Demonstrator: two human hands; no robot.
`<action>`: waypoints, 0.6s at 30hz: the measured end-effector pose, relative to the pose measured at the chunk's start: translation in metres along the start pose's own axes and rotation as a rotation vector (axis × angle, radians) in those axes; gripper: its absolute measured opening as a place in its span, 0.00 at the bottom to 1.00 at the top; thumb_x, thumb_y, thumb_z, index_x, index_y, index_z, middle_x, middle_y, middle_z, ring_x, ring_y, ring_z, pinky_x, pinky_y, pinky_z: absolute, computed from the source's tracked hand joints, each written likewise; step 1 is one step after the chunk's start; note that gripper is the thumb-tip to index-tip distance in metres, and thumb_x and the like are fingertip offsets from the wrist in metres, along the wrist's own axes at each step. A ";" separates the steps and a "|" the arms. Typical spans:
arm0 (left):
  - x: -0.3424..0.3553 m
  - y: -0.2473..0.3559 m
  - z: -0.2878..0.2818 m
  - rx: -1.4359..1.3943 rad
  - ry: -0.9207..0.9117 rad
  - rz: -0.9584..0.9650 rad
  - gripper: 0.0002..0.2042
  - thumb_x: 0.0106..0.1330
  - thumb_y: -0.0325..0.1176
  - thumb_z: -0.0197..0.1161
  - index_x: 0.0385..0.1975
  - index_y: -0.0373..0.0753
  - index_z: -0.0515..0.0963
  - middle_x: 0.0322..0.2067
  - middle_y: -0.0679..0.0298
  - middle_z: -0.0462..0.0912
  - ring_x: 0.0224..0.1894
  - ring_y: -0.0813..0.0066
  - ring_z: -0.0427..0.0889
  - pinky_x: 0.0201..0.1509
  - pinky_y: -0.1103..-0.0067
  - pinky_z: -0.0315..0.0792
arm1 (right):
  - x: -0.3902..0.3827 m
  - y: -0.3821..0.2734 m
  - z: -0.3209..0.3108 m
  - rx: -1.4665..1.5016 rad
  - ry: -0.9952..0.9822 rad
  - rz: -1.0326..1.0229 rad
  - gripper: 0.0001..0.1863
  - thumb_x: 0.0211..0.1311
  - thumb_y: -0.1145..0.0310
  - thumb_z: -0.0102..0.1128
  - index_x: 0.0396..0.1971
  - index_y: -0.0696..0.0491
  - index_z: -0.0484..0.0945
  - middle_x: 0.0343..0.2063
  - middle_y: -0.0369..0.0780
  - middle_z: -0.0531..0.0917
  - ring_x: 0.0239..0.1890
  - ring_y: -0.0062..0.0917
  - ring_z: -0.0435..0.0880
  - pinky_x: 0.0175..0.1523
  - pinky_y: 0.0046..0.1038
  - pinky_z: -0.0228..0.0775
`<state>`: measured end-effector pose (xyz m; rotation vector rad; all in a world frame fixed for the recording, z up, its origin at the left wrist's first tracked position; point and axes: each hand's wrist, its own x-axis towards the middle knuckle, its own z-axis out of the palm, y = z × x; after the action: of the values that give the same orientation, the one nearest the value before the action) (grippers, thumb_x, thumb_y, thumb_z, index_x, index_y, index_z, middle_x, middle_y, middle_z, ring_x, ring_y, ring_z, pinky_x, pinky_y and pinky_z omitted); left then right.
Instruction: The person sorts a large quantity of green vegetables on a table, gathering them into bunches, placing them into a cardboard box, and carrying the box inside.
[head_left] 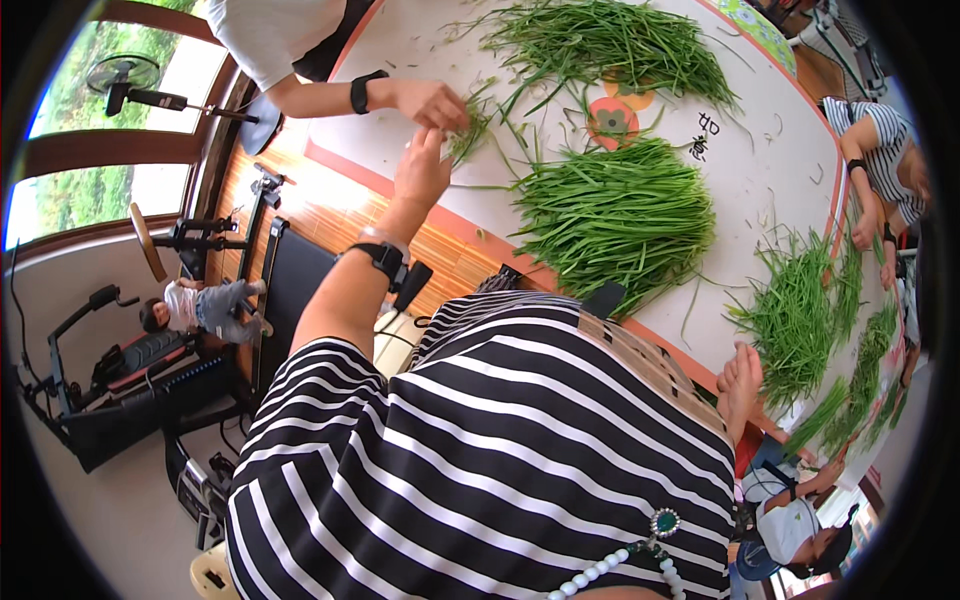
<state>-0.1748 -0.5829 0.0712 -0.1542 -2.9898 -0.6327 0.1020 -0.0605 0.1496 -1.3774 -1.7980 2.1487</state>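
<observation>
My left hand (424, 170) reaches out over the table's left end, its fingers drawn together. Just beyond its fingertips, a co-worker's hand (432, 104) is at a small tuft of green trimmings (468, 138). Whether my fingers hold a piece of it is hidden. Down at the near edge, on the right, my right hand (740, 382) has its fingers curled in; anything inside cannot be seen. Between my hands lies a large, neatly aligned pile of garlic chives (620, 215). A smaller heap of chives (790, 315) is beyond my right hand.
The white table (745, 180) has an orange border and a painted flower (612, 122). A looser chive pile (610, 45) lies on the far side. People work at the right, one in striped clothing (870, 130). Left stand exercise equipment (150, 370) and a small child (205, 308).
</observation>
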 end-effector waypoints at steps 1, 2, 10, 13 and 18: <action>0.013 0.008 -0.007 0.032 -0.021 0.064 0.19 0.53 0.29 0.66 0.45 0.41 0.71 0.45 0.56 0.75 0.46 0.48 0.76 0.47 0.61 0.72 | 0.005 -0.006 0.015 -0.006 -0.005 0.010 0.07 0.69 0.67 0.54 0.38 0.55 0.73 0.13 0.24 0.56 0.11 0.06 0.51 0.15 0.15 0.38; 0.021 0.012 -0.010 0.065 -0.043 0.128 0.19 0.52 0.29 0.66 0.45 0.40 0.70 0.46 0.55 0.75 0.47 0.48 0.76 0.47 0.61 0.72 | 0.009 -0.009 0.029 -0.031 -0.091 0.026 0.07 0.68 0.67 0.55 0.38 0.56 0.73 0.13 0.23 0.57 0.11 0.06 0.51 0.15 0.15 0.38; 0.051 -0.012 0.001 0.184 -0.308 0.121 0.38 0.49 0.34 0.72 0.63 0.49 0.62 0.65 0.60 0.61 0.60 0.48 0.68 0.60 0.63 0.69 | 0.001 -0.048 0.172 -0.397 -0.677 -0.043 0.04 0.65 0.73 0.56 0.33 0.58 0.77 0.17 0.26 0.69 0.16 0.07 0.60 0.20 0.14 0.49; 0.072 -0.033 0.003 0.303 -0.368 0.280 0.47 0.47 0.43 0.75 0.68 0.58 0.55 0.71 0.63 0.47 0.72 0.53 0.48 0.70 0.62 0.58 | 0.005 -0.043 0.240 -0.563 -0.825 -0.326 0.06 0.64 0.73 0.56 0.34 0.60 0.78 0.20 0.28 0.74 0.22 0.10 0.68 0.26 0.16 0.59; 0.102 -0.044 0.007 0.179 -0.447 0.522 0.47 0.46 0.40 0.76 0.68 0.60 0.55 0.71 0.62 0.48 0.71 0.51 0.50 0.69 0.58 0.57 | 0.008 -0.027 0.352 -0.860 -0.870 -0.590 0.08 0.60 0.72 0.59 0.37 0.59 0.77 0.19 0.33 0.72 0.22 0.14 0.66 0.28 0.19 0.60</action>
<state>-0.2811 -0.6118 0.0578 -1.1507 -3.1629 -0.2946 -0.1337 -0.3228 0.1479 0.3175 -3.0896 1.7572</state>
